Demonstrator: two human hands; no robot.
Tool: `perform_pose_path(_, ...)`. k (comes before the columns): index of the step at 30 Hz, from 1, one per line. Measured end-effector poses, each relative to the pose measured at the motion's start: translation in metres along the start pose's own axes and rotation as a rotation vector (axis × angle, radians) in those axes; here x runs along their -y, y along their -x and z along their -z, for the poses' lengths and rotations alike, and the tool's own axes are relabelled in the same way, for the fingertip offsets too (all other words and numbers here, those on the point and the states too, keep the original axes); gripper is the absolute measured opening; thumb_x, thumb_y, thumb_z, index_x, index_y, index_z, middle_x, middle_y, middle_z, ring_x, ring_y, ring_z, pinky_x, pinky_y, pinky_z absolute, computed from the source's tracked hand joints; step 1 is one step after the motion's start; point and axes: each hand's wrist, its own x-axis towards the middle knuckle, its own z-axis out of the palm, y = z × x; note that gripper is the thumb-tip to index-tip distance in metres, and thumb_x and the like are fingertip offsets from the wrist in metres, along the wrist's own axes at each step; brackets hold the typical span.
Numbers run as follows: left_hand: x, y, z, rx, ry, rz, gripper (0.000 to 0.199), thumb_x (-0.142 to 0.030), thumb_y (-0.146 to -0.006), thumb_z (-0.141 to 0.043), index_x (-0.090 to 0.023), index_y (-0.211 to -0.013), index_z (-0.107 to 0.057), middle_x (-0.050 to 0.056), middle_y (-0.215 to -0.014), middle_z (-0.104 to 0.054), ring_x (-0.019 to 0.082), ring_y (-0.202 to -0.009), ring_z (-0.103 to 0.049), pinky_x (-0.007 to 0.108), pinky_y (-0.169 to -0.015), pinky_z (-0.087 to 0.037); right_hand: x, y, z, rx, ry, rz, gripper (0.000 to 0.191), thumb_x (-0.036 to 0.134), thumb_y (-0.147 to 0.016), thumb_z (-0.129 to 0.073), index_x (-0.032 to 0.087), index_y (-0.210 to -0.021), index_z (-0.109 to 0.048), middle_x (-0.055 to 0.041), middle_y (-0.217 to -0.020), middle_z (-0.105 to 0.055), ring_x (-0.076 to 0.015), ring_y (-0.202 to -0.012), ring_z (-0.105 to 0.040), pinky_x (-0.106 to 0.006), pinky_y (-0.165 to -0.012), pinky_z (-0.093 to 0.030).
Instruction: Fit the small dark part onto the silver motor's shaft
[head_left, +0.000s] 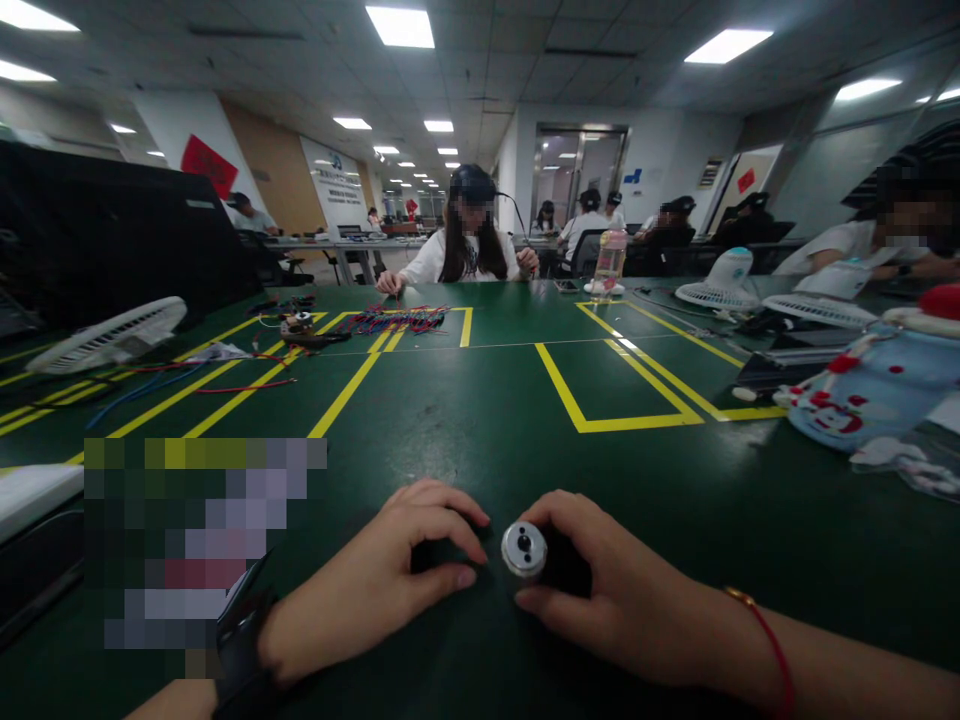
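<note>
Right hand [630, 575] pinches metal cylinder [523, 548], far from table's [465, 420] back edge
Likely hefty, slick; grip sides. Left hand [390, 555] spread.

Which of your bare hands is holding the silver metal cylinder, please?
Your right hand, with the red cord bracelet: thumb and fingers hold the silver metal cylinder, while the left hand, with the black wristband, is apart from it.

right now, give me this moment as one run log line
right grip: closed on silver cylinder | left grip: open, apart from cylinder | surface: green table, yellow tape
</note>
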Motion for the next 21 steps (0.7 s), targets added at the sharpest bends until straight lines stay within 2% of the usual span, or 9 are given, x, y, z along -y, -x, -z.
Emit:
perform_pose_path(5, -0.0044, 0.0006, 0.0022, 0.023, -0.01, -0.006, 0.018, -0.018, -0.08, -0.067, -0.031, -0.092, -0.066, -0.005, -0.116, -0.059, 0.02, -0.114, -0.048, 0.041, -0.101, -0.033, -0.0001, 0.0027, -0.0004, -0.002, 0.0, 0.0, 0.03, 0.025, -0.075, -0.068, 0.024, -0.102, -0.055, -0.0014, -0.098, -0.057, -0.0201, -0.087, -0.053, -0.033, -0.074, -0.042)
perform_pose_path(12, -0.0066, 0.003, 0.0053, 0.04, 0.006, 0.01, 0.037, -0.016, -0.074, -0.07, -0.032, -0.105, -0.059, -0.004, -0.121, -0.055, 0.02, -0.117, -0.045, 0.04, -0.103, -0.032, -0.002, 0.002, -0.0016, -0.025, -0.011, 0.005, 0.029, 0.023, -0.075, -0.067, 0.024, -0.101, -0.055, -0.0012, -0.096, -0.058, -0.0192, -0.085, -0.054, -0.033, -0.073, -0.042)
perform_pose_path(16, -0.0073, 0.0028, 0.004, 0.03, -0.008, 0.02, 0.03, -0.017, -0.075, -0.069, -0.031, -0.1, -0.061, -0.004, -0.122, -0.055, 0.02, -0.117, -0.045, 0.039, -0.102, -0.033, -0.0036, 0.0009, -0.0024, -0.039, -0.02, 0.012, 0.03, 0.022, -0.074, -0.067, 0.024, -0.1, -0.055, -0.0008, -0.096, -0.058, -0.0187, -0.084, -0.054, -0.032, -0.072, -0.042)
perform_pose_path(21, -0.0071, 0.0017, 0.0008, 0.027, -0.043, 0.033, 0.015, -0.026, -0.079, -0.068, -0.031, -0.093, -0.065, -0.004, -0.118, -0.057, 0.022, -0.115, -0.047, 0.043, -0.101, -0.031, -0.0044, 0.0016, -0.0046, -0.052, -0.041, 0.008, 0.03, 0.02, -0.072, -0.068, 0.024, -0.099, -0.055, 0.0, -0.095, -0.058, -0.018, -0.084, -0.055, -0.031, -0.072, -0.042)
